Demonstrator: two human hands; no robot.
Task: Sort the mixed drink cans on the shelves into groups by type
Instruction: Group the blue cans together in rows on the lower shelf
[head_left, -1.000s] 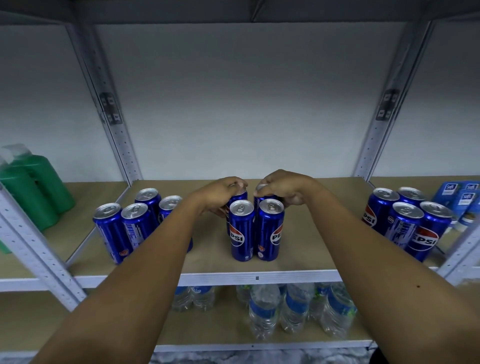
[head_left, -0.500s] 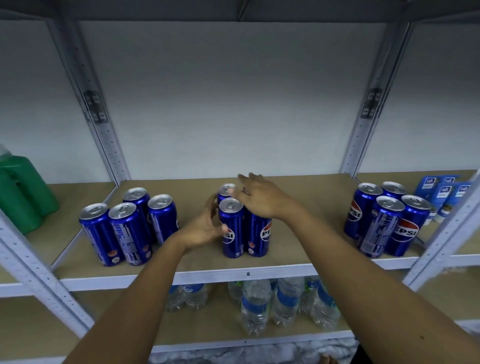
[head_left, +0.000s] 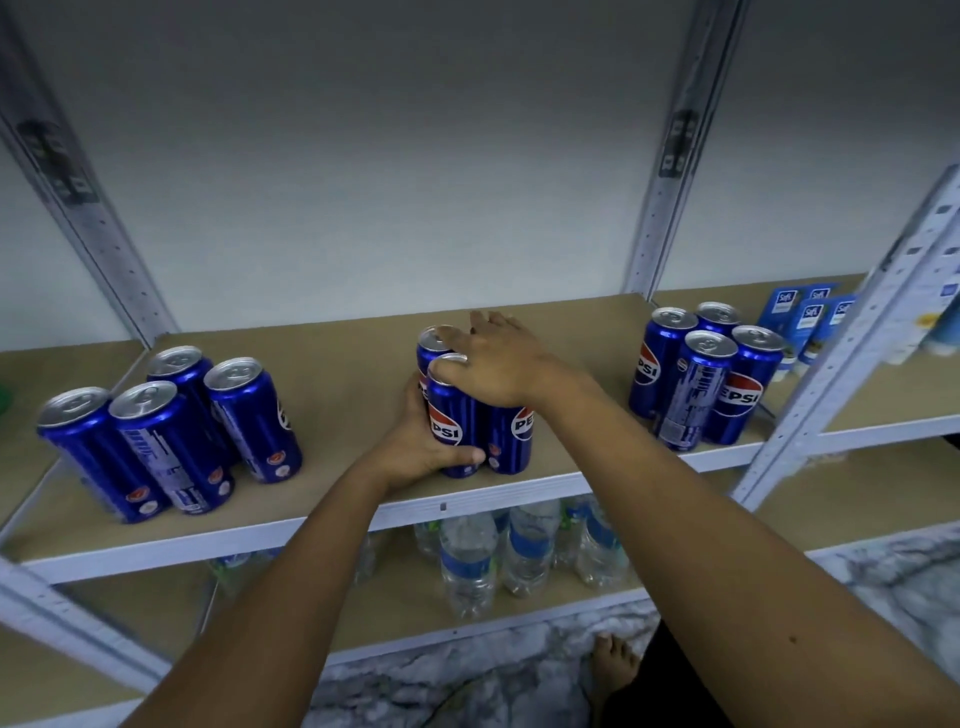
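Thumb of left hand (head_left: 415, 441) now wraps front can (head_left: 453, 415).

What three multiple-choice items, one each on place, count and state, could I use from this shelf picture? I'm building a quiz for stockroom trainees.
1. Where do the water bottles stand?
A. On the shelf below the cans
B. Beside the right can group
C. On the floor

2. How many Pepsi cans are in the left group?
A. Two
B. Four
C. Six

3. What is the left hand doing?
A. Hanging idle
B. Gripping the front-left can of the middle group
C. Holding a bottle

Answers: 1 A, they show under the can shelf. 2 B, four silver tops are visible. 3 B, its thumb and fingers wrap the can's lower body.
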